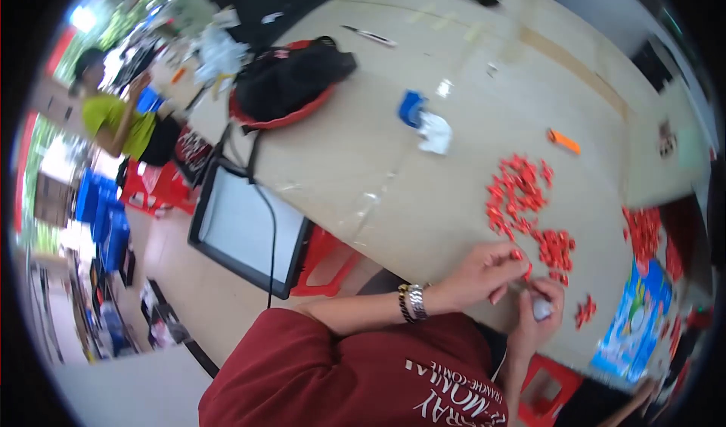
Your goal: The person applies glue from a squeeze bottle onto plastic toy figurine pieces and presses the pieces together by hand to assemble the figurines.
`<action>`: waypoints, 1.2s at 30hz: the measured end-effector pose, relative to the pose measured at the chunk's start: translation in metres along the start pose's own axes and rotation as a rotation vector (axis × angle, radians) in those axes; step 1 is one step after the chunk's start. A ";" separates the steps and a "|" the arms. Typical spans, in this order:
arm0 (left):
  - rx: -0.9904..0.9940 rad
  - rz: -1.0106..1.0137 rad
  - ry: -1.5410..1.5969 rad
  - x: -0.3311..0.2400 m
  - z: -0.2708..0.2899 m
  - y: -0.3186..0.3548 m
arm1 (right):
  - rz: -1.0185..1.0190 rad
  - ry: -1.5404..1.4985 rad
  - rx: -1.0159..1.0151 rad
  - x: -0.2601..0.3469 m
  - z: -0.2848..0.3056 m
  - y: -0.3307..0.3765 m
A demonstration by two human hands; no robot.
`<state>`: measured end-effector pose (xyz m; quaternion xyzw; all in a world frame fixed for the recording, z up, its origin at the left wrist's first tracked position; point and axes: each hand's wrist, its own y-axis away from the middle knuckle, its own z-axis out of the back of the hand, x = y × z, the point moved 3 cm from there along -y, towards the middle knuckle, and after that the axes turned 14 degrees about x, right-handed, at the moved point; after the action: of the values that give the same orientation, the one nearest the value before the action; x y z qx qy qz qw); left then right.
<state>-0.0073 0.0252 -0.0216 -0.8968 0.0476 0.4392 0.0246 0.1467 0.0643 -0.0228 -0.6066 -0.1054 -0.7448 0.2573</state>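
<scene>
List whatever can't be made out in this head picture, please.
In the head view:
Pale object in the right hand: partly covered by fingers, so its full shape is hidden.
Red piece at the left hand: too small for detail.
Red basin: black cloth hides its inside.
Other person's forearm: cut off by the lower edge.

One wide fisheye view looks steeply down from the wearer's head, its round dark rim closing the corners. Nearest, the wearer's maroon shirt [302,374] fills six o'clock; the left hand [484,276] and right hand [546,306] sit close by at four o'clock. The worktop [469,109] spreads from the centre toward twelve and three, its edge slanting across the view. Farther off, a person in yellow-green [125,122] appears at ten o'clock, and floor [178,249] at eight.
</scene>
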 end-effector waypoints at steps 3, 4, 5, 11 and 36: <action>0.078 -0.065 -0.131 0.008 0.000 -0.002 | 0.027 -0.188 -0.076 -0.002 -0.005 -0.003; 0.063 -0.039 -0.132 0.004 -0.005 0.001 | 0.053 -0.210 -0.042 -0.004 -0.005 -0.002; 0.008 -0.277 -0.363 0.002 -0.007 0.002 | 0.037 -0.243 -0.041 -0.008 -0.003 -0.001; 0.066 -0.302 -0.475 0.006 -0.013 0.000 | 0.065 -0.183 -0.161 0.007 -0.006 -0.008; 0.166 -0.197 -0.525 -0.003 -0.018 -0.001 | 0.018 -0.103 -0.056 -0.030 0.006 0.004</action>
<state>0.0046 0.0246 -0.0082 -0.7476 -0.0119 0.6464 0.1520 0.1581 0.0715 -0.0508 -0.6521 -0.0920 -0.7129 0.2411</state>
